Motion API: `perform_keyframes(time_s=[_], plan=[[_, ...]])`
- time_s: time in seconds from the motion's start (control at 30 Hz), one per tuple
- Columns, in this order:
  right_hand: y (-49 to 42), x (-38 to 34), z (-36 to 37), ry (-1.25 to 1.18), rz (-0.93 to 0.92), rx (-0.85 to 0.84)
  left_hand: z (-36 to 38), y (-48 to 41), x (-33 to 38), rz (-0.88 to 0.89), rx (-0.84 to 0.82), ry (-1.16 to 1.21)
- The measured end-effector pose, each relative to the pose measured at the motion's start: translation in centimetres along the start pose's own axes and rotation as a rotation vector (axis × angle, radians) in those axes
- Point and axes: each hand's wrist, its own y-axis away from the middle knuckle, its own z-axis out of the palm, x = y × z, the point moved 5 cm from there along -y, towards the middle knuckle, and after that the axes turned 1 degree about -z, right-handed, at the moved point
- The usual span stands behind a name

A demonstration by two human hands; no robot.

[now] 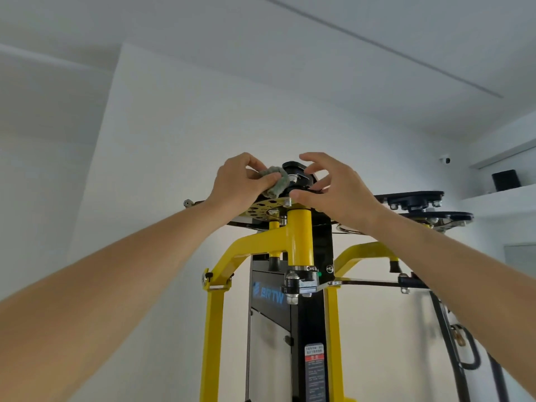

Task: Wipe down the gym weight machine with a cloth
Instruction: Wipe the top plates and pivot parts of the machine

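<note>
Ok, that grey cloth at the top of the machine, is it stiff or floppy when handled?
Probably floppy: the cloth bunches and folds inside the left hand. Likely light, since fingertips alone hold it.
</note>
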Motion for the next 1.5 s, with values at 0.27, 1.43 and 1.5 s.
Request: perform_keyframes(time_s=[0.27,1.43,1.5], plan=[[0.1,1.4,-3.0,-0.033,-0.044,0.114,4.4,0.3,5.6,0.100,-0.148,0.048],[-4.0,-7.0,7.8,0.339,0.040,-0.494,-5.7,-1.8,-6.4,0.223,-0.291,-0.315],[-3.8,-7.3,8.5,0.363,0.009,-0.532,-5.3,-1.5,-6.4,0.262,-0.291,-0.210]])
